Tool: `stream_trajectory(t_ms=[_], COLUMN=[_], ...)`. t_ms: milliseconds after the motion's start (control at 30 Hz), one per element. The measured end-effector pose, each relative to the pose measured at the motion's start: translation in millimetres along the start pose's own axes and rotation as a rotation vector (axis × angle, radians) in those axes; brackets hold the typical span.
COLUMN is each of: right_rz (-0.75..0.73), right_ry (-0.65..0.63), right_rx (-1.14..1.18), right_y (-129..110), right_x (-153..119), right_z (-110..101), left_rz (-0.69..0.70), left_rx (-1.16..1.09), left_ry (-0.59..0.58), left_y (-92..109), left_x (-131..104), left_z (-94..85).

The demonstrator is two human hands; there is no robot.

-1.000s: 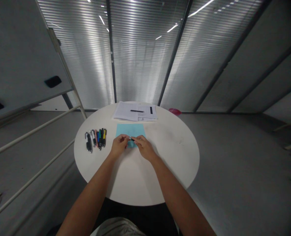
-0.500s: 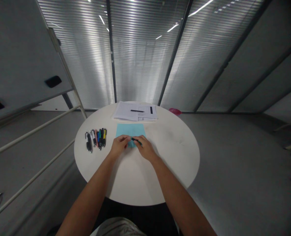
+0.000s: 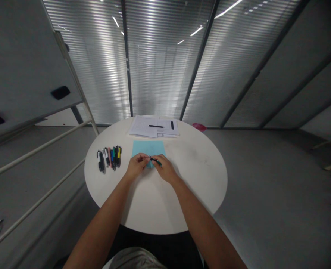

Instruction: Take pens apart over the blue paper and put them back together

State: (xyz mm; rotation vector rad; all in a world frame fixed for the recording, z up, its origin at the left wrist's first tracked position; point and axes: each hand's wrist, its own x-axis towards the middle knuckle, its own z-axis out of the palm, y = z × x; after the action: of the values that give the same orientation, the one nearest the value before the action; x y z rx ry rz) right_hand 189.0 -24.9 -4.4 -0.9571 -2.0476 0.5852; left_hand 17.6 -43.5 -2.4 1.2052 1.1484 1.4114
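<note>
A slim dark pen with green parts [image 3: 155, 161] is held in front of me, above the near part of a light blue sheet [image 3: 148, 147]. My right hand [image 3: 166, 171] is closed around its right-hand part. At the pen's left end, the thumb and fingers of my left hand [image 3: 136, 165] are pinched together. Whether a small separate part sits between those left fingers is too small to tell. Both hands cover the sheet's near edge in part.
Several pens [image 3: 109, 158] lie side by side at the left of the round white table [image 3: 201, 175]. Behind the blue sheet lie white papers [image 3: 143, 127] with a black pen [image 3: 156, 126] on top. A whiteboard frame [image 3: 50, 140] stands to the left.
My left fingers have shifted slightly at the pen's left end, where a pale, shiny bit now shows instead of green. My right hand has barely moved.
</note>
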Motion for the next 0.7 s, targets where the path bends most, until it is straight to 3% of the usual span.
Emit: stream_trajectory(t_ms=[233, 433, 700], right_rz=[0.007, 0.018, 0.156], right_ry=[0.038, 0.067, 0.186], right_rx=[0.023, 0.004, -0.284], right_y=[2.4, 4.1, 6.3], right_x=[2.3, 3.0, 1.0], right_z=[1.9, 2.3, -2.8], left_rz=[0.065, 0.044, 0.001], left_rx=[0.04, 0.038, -0.151], left_ry=[0.003, -0.087, 0.039], left_y=[0.4, 5.6, 1.7], left_x=[-1.1, -3.6, -1.6], left_z=[-1.4, -2.2, -6.2])
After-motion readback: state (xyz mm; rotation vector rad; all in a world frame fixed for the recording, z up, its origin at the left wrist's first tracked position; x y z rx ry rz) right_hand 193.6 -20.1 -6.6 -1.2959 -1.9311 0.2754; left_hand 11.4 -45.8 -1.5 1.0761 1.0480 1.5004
